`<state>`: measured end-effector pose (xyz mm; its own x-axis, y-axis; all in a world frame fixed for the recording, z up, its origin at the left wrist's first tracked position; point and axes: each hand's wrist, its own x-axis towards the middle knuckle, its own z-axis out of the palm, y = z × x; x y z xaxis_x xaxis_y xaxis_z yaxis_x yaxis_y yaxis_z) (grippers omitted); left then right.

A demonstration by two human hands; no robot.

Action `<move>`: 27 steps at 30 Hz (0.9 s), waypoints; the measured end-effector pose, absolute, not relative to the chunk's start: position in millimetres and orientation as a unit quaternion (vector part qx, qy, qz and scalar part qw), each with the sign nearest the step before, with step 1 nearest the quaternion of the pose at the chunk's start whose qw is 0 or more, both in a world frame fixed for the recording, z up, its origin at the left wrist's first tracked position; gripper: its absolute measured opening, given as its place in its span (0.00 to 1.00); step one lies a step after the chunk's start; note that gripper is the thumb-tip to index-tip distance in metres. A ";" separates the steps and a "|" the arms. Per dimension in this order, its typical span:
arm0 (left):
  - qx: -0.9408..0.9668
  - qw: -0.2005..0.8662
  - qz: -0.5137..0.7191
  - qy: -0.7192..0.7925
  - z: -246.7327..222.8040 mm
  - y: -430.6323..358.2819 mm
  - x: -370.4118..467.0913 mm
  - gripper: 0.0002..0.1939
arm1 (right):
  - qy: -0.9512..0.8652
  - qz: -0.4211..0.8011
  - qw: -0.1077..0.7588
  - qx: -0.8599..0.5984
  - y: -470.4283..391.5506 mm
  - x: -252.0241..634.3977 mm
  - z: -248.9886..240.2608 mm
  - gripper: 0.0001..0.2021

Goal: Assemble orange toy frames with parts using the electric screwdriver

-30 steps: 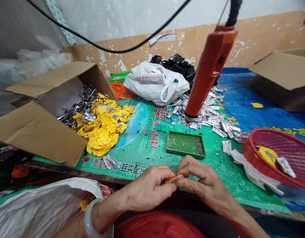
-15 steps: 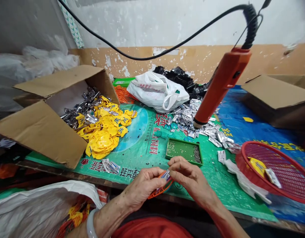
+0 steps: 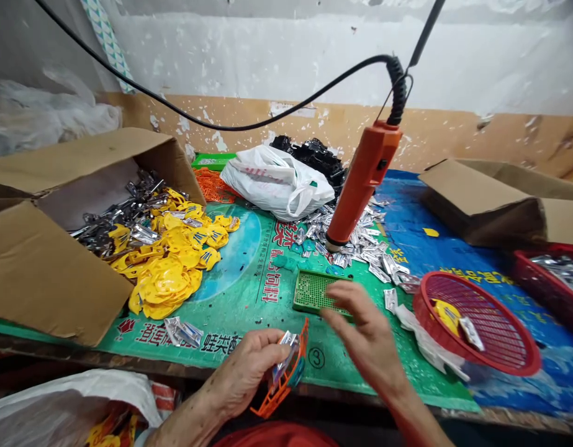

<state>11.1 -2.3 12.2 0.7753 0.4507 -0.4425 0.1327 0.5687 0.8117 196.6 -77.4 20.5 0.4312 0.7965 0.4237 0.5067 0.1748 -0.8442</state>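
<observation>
My left hand pinches an orange plastic frame with a silvery metal strip lying against it, near the table's front edge. Thumb and fingers cover part of both pieces. My right hand is held apart from the frame, fingers spread, with nothing visible in it. Its fingertips overlap the near right part of a small green perforated tray in the view; whether they touch it, I cannot tell. Behind the tray an orange electric screwdriver hangs upright on its cord, tip down among silvery metal pieces.
Left stands a tipped cardboard box beside piled yellow plastic pieces. A white plastic bag lies at the back. On the right are a red basket and another cardboard box. An open white sack sits lower left.
My right hand has let go of the frame and moved right, its fingers opening near the green tray. My left hand has kept hold and turned the frame more upright. The camera view has shifted.
</observation>
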 end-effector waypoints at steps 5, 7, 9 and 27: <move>0.481 0.795 0.123 0.349 8.6 7.3 11.3 0.14 | -0.388 -0.069 0.602 -0.695 -48.3 262.5 60.2 0.20; 0.502 0.779 0.124 0.355 8.0 9.3 12.5 0.14 | -0.402 -0.003 0.623 -0.671 -21.7 276.0 73.4 0.29; 0.523 0.764 0.119 0.359 7.5 10.3 13.7 0.14 | -0.460 0.072 0.647 -0.603 7.4 278.0 83.1 0.34; 0.571 0.732 0.072 0.364 6.4 18.3 17.7 0.13 | -0.351 0.212 0.698 -0.588 21.2 225.4 48.2 0.12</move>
<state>17.7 18.3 6.4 0.7243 0.5214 -0.4510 0.3108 0.3370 0.8887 225.4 21.2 48.2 0.6636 0.7083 0.2407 0.1168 0.2197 -0.9686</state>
